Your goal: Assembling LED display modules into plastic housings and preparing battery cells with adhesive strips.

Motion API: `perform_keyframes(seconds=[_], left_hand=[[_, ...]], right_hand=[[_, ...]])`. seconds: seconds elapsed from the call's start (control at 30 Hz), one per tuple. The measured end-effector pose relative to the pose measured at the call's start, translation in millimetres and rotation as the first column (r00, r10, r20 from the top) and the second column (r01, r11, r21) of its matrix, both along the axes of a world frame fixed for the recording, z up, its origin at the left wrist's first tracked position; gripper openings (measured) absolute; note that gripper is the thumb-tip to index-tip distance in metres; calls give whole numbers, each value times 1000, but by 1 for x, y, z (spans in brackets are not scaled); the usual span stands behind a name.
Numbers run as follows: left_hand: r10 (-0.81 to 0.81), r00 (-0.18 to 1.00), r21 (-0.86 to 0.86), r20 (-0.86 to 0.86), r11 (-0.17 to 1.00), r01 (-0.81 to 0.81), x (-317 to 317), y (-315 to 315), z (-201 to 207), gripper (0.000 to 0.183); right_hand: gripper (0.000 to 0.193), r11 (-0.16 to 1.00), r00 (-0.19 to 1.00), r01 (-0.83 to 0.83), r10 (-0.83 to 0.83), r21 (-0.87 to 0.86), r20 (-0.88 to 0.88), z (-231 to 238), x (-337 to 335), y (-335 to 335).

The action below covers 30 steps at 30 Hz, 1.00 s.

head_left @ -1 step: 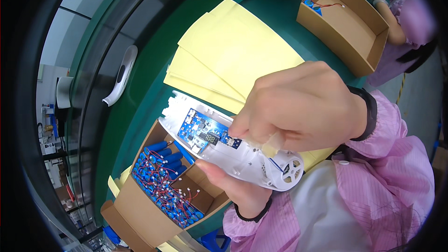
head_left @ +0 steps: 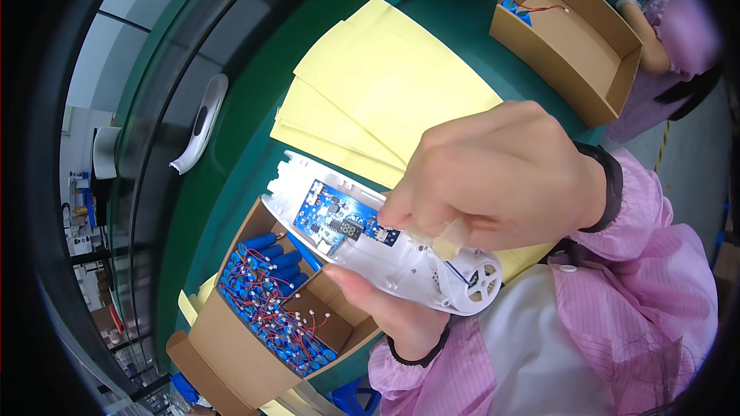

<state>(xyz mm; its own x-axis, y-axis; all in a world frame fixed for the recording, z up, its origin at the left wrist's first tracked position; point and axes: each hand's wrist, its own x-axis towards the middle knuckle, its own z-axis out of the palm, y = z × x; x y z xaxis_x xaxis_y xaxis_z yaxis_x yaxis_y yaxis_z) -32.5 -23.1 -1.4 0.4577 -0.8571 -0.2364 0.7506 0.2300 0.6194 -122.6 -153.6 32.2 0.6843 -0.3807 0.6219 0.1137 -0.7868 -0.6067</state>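
A white plastic housing [head_left: 378, 276] lies open side up in my left hand [head_left: 397, 316]. The left thumb grips its near edge, while the other fingers are hidden beneath. Inside sits a blue circuit board [head_left: 325, 204] with a small dark digit display [head_left: 348, 229]. At the housing's right end is a round spoked part [head_left: 485, 283], with a thin dark wire beside it. My right hand [head_left: 505, 173] is closed over the housing, its fingertips pinched at the board's right end. A pale wrapping shows at one finger. Whatever those fingertips hold is hidden.
A cardboard box [head_left: 239, 343] of blue wired battery cells [head_left: 270, 300] stands at lower left. Yellow sheets [head_left: 385, 69] cover the green table [head_left: 250, 131]. Another box [head_left: 570, 50] holds a few cells, near a co-worker's arm [head_left: 651, 42]. A white curved shell [head_left: 204, 123] lies far left.
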Motion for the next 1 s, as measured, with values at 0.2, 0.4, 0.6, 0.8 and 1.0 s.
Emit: perform_keyframes(seconds=[0.2,0.4,0.6,0.8,1.0], left_hand=[[29,998,3,54,1000,-30,0,-2,7,72],[75,961,-32,267,997,-69,10,-2,-4,70],[48,966,-33,253,999,-41,13,0,5,68],[138,952,-8,274,990,-141,21,-4,0,64],[-39,986,1,159,999,39,19,1,12,63]], right_hand=[[21,989,998,-4,13,147,-61,10,-1,4],[64,933,953,-31,136,360,-272,14,-5,16],[63,986,913,9,59,166,-403,26,20,10],[58,827,857,260,-436,-499,-276,15,112,-90],[56,693,601,489,-708,-530,-371,-49,192,-210]])
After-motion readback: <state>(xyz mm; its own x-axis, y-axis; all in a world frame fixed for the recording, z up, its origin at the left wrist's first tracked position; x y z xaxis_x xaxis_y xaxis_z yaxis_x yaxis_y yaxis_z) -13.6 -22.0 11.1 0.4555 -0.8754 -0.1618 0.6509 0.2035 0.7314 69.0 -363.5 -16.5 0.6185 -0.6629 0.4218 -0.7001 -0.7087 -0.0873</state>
